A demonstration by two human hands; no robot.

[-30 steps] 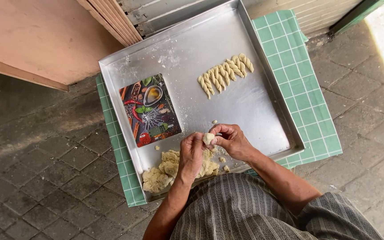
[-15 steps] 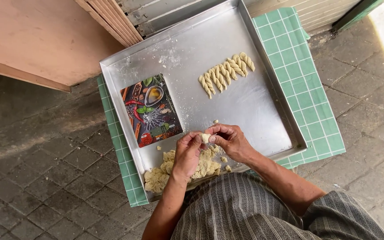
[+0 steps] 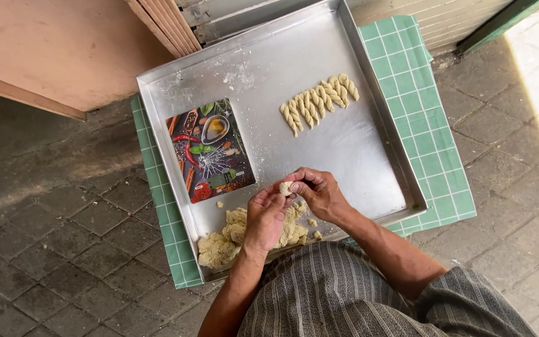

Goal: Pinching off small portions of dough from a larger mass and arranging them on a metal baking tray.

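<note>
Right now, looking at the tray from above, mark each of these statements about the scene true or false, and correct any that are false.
1. Both hands, the left hand and the right hand, pinch one small piece of dough between them. True.
2. The twisted dough sticks lie in a row on the metal tray. True.
3. The big lump of dough sits in the far corner of the tray. False: it lies at the near edge, by the person's left wrist.
4. The tray rests on a plain red cloth. False: it rests on a green checked cloth.
5. A board printed with spices lies inside the tray, left of the hands. True.
</note>
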